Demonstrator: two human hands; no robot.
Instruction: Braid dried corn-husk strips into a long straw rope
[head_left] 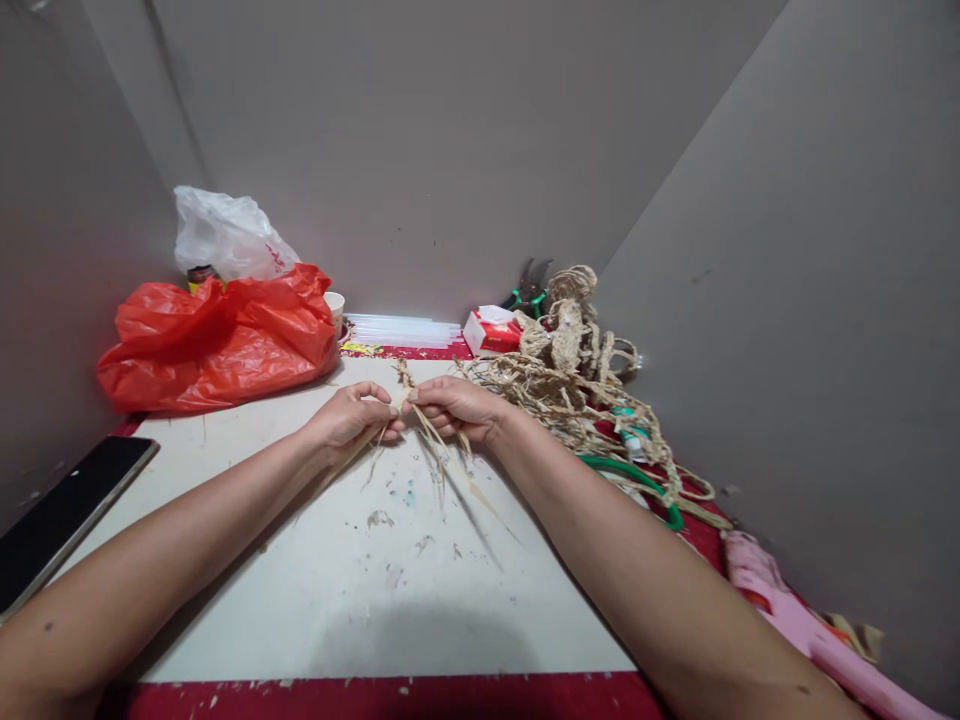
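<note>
Both the left hand (351, 416) and the right hand (452, 407) have their fingertips pinched shut on the straw strands (439, 462). The hands meet just below a short plaited stub (406, 378), which points away over the white board (375, 600). The loose ends trail back toward the person. The straw looks very light, dry and springy, and likely to split if creased, so a hold close to the plait seems best. A heap of plaited straw (562, 370) lies to the right and a red bag (217, 335) to the left.

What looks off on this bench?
Nothing broken. The white board is flecked with dried smears and straw bits near the left hand and right hand, which pinch a straw braid. The phone lies askew at its left edge; the straw pile is tangled.
</note>
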